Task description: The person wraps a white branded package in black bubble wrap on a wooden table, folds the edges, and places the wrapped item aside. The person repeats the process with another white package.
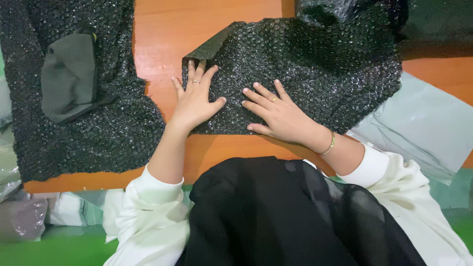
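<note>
A sheet of black bubble wrap (315, 69) lies on the orange table (167, 34), its upper left corner folded over. My left hand (194, 98) rests flat on the sheet's left edge, fingers spread. My right hand (278, 113) presses flat on the sheet's lower middle, fingers apart, a gold bracelet at the wrist. Neither hand grips anything.
A second piece of black bubble wrap (74, 133) covers the table's left side, with a dark grey folded item (69, 79) lying on it. A pale grey plastic mailer bag (419, 128) lies at the right. Black fabric (286, 216) covers my lap. Plastic-wrapped packages (29, 216) sit on the green floor at lower left.
</note>
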